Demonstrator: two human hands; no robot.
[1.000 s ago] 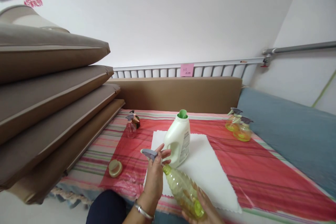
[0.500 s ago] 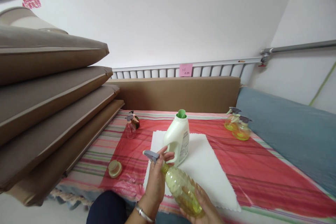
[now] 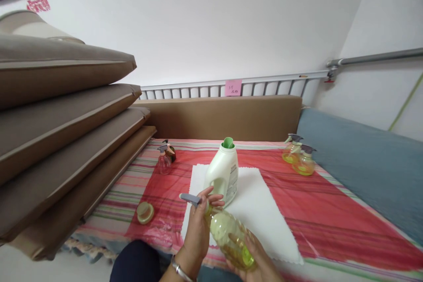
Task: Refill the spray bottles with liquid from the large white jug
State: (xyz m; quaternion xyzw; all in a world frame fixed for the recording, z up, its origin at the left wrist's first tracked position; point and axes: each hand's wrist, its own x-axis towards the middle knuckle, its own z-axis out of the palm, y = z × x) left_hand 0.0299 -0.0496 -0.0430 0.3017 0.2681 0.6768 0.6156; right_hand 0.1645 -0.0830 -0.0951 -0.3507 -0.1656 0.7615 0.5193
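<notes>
A clear yellow spray bottle [image 3: 228, 229] with yellow liquid at its base is tilted between my two hands, its grey trigger head [image 3: 191, 199] pointing to the left. My left hand [image 3: 200, 224] is closed around the neck just under the trigger head. Around the lower body wraps my right hand [image 3: 254, 253]. Behind them a large white detergent jug [image 3: 224, 172] stands upright on a white cloth [image 3: 261, 211], its green spout [image 3: 228, 142] uncovered. A pale round cap [image 3: 145, 212] lies on the red sheet to the left.
Two yellow spray bottles [image 3: 303, 163] stand at the back right. A pink spray bottle [image 3: 164, 163] and a dark bottle [image 3: 172, 153] stand at the back left. Stacked brown cushions [image 3: 82, 141] rise on the left; a blue-grey cushion [image 3: 357, 154] lines the right.
The spray bottle has shifted very slightly and turned a little in my hands. Both hands keep their hold; the jug, cap and other bottles stay in place.
</notes>
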